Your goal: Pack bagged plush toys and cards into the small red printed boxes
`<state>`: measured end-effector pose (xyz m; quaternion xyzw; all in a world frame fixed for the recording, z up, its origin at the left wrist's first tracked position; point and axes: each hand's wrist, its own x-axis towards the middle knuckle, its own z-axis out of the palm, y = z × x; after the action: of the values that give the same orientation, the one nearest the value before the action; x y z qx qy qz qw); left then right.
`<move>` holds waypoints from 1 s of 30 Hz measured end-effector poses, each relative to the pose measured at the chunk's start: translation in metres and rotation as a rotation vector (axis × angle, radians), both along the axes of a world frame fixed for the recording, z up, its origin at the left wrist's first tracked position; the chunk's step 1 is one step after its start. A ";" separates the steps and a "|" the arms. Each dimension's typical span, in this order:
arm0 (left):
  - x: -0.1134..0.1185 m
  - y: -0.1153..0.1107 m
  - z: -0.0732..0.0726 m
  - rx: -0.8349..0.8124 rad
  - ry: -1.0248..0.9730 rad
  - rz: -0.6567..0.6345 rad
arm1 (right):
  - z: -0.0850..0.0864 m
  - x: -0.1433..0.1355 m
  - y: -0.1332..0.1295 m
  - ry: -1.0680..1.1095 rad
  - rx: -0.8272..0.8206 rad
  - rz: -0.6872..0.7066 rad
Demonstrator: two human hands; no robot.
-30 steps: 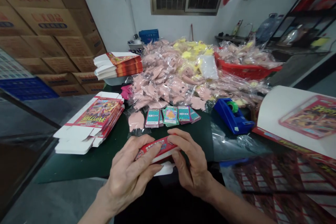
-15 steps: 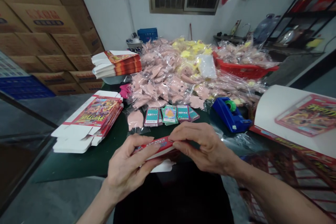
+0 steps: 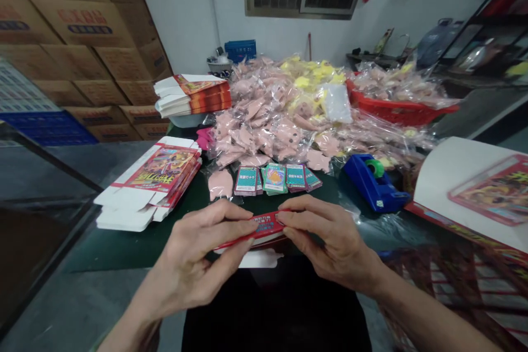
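Note:
A red printed carton (image 3: 266, 224) is held between both hands over the near edge of the table, its narrow side turned up and a white flap hanging below. My left hand (image 3: 206, 253) grips its left end, fingers on top and thumb beneath. At the right end, the fingertips of my right hand (image 3: 330, 239) pinch the carton's edge. Just beyond lie small stacks of cards (image 3: 274, 177) in a row, beside a pink bagged toy (image 3: 220, 184). What is inside the carton is hidden.
Flattened cartons (image 3: 160, 173) are stacked at left, more (image 3: 198, 96) behind them. A heap of bagged pink and yellow toys (image 3: 272, 115) covers the back. At right are a blue tape dispenser (image 3: 373, 184), a large open box (image 3: 474, 187) and a red basket (image 3: 404, 113).
My left hand's fingers have shifted along the carton, and my right fingers still pinch its right end. The whole view has swung slightly, so the table items appear farther right.

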<state>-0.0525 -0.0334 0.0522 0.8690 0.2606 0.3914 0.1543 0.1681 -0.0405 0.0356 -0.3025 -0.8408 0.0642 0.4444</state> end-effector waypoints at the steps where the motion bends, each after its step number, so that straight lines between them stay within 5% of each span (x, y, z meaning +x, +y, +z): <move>1: -0.001 0.002 0.006 -0.025 0.035 -0.031 | 0.000 0.000 0.000 0.007 0.006 0.000; 5: -0.002 0.007 0.010 0.007 0.108 -0.073 | -0.007 0.003 -0.001 0.024 0.029 -0.034; 13: 0.000 -0.001 -0.027 0.240 0.050 0.027 | -0.035 -0.001 -0.003 0.072 0.091 -0.064; 20: 0.015 0.000 -0.048 0.403 -0.017 0.291 | -0.049 -0.017 0.009 0.326 -0.009 -0.036; 25: 0.020 0.005 -0.059 0.403 -0.122 0.444 | -0.049 -0.009 0.002 0.254 -0.091 -0.046; 27: 0.019 0.008 -0.063 0.373 -0.137 0.460 | -0.050 0.016 -0.001 0.238 -0.110 -0.251; 30: 0.017 0.011 -0.070 0.338 -0.178 0.452 | -0.049 0.081 -0.001 0.264 -0.187 -0.901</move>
<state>-0.0359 -0.0226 -0.0173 0.7647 0.3639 0.5282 -0.0613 0.2495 -0.0416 -0.0135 -0.6647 -0.5530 -0.0216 0.5018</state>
